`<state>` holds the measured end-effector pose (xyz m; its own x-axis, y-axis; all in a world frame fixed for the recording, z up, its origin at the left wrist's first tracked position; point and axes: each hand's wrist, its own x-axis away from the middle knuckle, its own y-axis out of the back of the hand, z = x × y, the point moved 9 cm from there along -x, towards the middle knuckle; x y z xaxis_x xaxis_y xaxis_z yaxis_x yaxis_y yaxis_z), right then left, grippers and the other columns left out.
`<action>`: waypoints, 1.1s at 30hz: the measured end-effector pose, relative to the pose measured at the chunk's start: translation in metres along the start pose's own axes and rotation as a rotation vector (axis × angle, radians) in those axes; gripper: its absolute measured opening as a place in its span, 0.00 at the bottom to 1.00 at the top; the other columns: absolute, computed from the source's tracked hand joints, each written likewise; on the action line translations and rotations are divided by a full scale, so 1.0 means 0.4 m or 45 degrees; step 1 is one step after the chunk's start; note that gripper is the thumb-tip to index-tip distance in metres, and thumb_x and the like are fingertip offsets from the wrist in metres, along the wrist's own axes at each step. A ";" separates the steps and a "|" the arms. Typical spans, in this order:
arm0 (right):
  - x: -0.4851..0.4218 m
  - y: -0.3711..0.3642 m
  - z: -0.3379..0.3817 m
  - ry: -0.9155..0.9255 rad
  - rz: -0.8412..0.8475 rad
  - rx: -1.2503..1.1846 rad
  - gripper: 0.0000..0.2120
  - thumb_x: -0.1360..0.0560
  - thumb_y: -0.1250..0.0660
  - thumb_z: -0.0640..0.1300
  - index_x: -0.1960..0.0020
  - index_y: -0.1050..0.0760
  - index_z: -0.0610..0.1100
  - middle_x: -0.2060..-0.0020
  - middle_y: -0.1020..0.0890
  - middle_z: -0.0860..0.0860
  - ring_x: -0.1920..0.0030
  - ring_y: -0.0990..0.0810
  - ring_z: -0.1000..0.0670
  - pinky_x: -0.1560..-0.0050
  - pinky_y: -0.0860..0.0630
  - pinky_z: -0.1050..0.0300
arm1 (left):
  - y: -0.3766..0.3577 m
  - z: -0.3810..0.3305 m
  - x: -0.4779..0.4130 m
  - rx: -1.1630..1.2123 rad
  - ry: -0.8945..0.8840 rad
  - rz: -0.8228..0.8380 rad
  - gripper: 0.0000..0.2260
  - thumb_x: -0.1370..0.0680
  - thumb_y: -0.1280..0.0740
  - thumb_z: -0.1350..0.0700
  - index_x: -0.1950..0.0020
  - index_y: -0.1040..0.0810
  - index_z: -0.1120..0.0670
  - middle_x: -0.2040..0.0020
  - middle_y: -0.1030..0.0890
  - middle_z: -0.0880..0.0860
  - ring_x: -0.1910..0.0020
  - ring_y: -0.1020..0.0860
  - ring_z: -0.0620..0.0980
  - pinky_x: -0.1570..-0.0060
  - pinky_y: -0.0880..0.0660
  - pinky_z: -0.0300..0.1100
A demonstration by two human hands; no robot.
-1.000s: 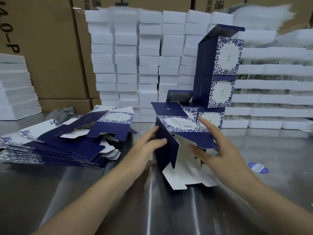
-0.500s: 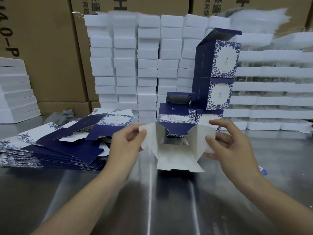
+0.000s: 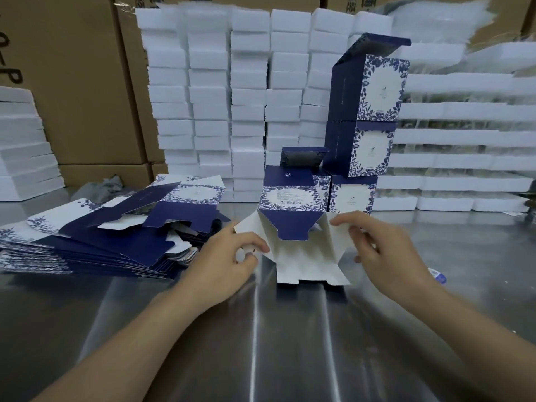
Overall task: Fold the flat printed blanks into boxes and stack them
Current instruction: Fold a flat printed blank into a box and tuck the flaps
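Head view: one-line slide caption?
Left hand and right hand hold the side flaps of a half-folded box on the steel table; flat blanks piled left, finished boxes stacked behind.

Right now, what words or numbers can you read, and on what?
"P", rest cut off: on the left cardboard carton.
Barcode print on the half-folded box: too small.
Emblem text on the stacked boxes: too small.
Characters on the top cartons: cut off.
Print on the blue sticker: blurred.

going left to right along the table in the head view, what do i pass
pile of flat blanks → left hand → half-folded box → right hand → small blue sticker
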<state>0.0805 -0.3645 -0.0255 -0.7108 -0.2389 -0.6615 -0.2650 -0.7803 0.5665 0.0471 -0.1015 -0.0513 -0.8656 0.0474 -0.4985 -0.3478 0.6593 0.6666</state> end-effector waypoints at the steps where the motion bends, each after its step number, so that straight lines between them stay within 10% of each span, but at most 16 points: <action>1: -0.002 -0.005 0.001 -0.004 0.048 0.030 0.25 0.17 0.41 0.32 0.43 0.18 0.62 0.56 0.19 0.67 0.57 0.19 0.58 0.51 0.20 0.50 | -0.009 0.003 0.001 -0.042 0.011 0.028 0.16 0.21 0.32 0.59 0.48 0.15 0.37 0.47 0.25 0.39 0.60 0.23 0.39 0.59 0.32 0.29; 5: 0.001 -0.037 -0.010 -0.070 0.363 0.278 0.30 0.19 0.44 0.31 0.30 0.21 0.60 0.52 0.23 0.56 0.49 0.23 0.50 0.45 0.25 0.53 | -0.029 0.002 0.006 -0.170 0.016 0.097 0.22 0.22 0.33 0.54 0.31 0.21 0.35 0.44 0.25 0.39 0.60 0.20 0.41 0.49 0.25 0.38; 12: 0.028 -0.065 -0.014 -0.059 0.638 0.574 0.50 0.22 0.27 0.55 0.18 0.62 0.68 0.28 0.30 0.55 0.30 0.25 0.47 0.36 0.24 0.46 | -0.032 -0.007 0.006 -0.185 -0.056 0.097 0.38 0.29 0.24 0.43 0.22 0.37 0.34 0.35 0.30 0.36 0.37 0.23 0.48 0.38 0.22 0.52; 17: 0.007 0.008 0.026 -0.021 0.179 0.307 0.39 0.30 0.36 0.74 0.20 0.39 0.69 0.43 0.22 0.62 0.48 0.23 0.53 0.46 0.24 0.49 | 0.011 -0.042 0.007 -0.124 -0.123 -0.144 0.33 0.29 0.24 0.33 0.25 0.31 0.34 0.45 0.29 0.34 0.49 0.22 0.44 0.48 0.20 0.49; 20: 0.009 0.038 0.043 -0.042 -0.061 0.076 0.31 0.27 0.27 0.62 0.26 0.33 0.72 0.48 0.20 0.70 0.56 0.18 0.56 0.50 0.19 0.46 | 0.039 -0.073 0.014 0.070 -0.180 -0.336 0.25 0.24 0.22 0.45 0.28 0.23 0.39 0.45 0.25 0.33 0.50 0.21 0.42 0.49 0.17 0.49; 26: 0.018 0.076 0.081 -0.099 -0.340 -0.377 0.49 0.29 0.18 0.47 0.22 0.44 0.73 0.41 0.23 0.71 0.57 0.14 0.53 0.59 0.19 0.61 | 0.078 -0.105 0.034 0.247 -0.143 -0.620 0.23 0.25 0.20 0.54 0.32 0.19 0.41 0.48 0.22 0.38 0.48 0.19 0.43 0.51 0.17 0.49; 33: 0.071 -0.080 0.008 -0.985 0.135 -1.084 0.35 0.37 0.23 0.72 0.37 0.19 0.53 0.49 0.11 0.52 0.51 0.10 0.47 0.60 0.14 0.50 | 0.071 -0.168 0.052 0.264 -0.256 -0.607 0.20 0.23 0.22 0.57 0.33 0.17 0.43 0.50 0.20 0.42 0.56 0.18 0.45 0.55 0.16 0.50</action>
<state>0.0667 -0.3444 -0.0606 -0.9903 -0.1384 0.0141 0.1361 -0.9848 -0.1081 -0.0050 -0.1321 -0.0054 -0.5367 -0.1633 -0.8278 -0.5882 0.7758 0.2283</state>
